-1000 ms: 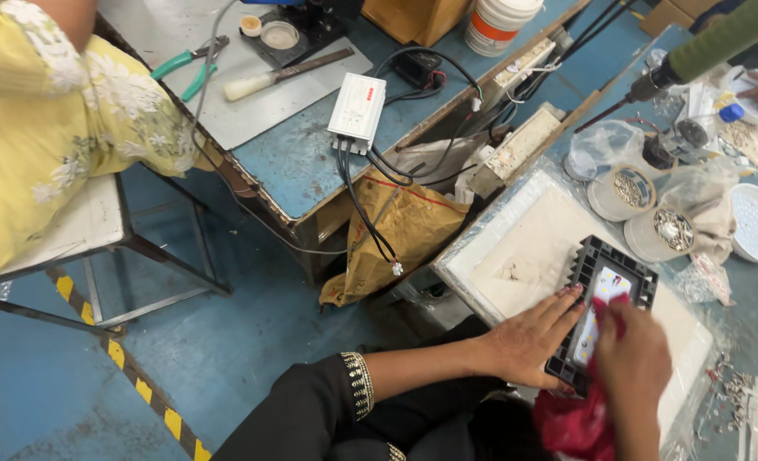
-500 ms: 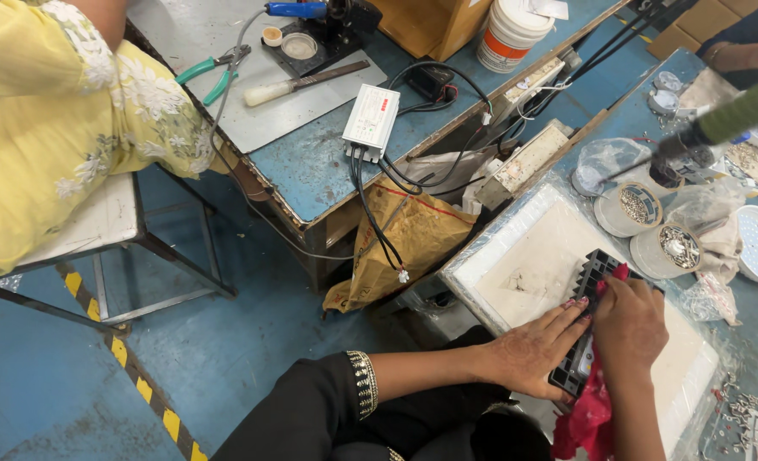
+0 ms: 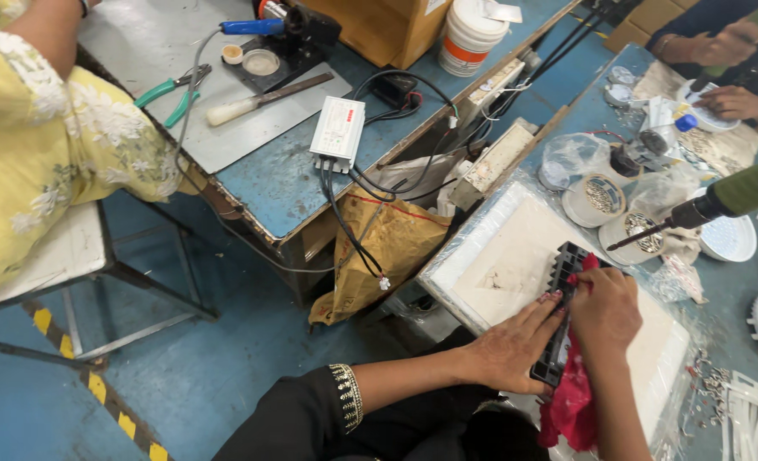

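Observation:
A black finned metal housing [image 3: 565,273] lies on a white foam pad [image 3: 516,265] wrapped in plastic. My left hand [image 3: 516,346] lies flat against the housing's near side and steadies it. My right hand [image 3: 605,312] presses a red cloth [image 3: 571,405] onto the top of the housing; the cloth hangs down below my wrist. Most of the housing is hidden under my two hands.
A green-sleeved arm holds a powered screwdriver [image 3: 665,224] just right of the pad, above small tubs of screws [image 3: 597,198]. White round lamp parts [image 3: 729,239] lie at right. A white driver box [image 3: 338,132], green pliers [image 3: 170,94] and a white bucket [image 3: 473,34] sit on the bench; a person in yellow [image 3: 46,128] sits left.
The view has shifted, so the bench sits lower in frame. My right hand with the red cloth has slid along the housing toward its far end. My left hand stays put.

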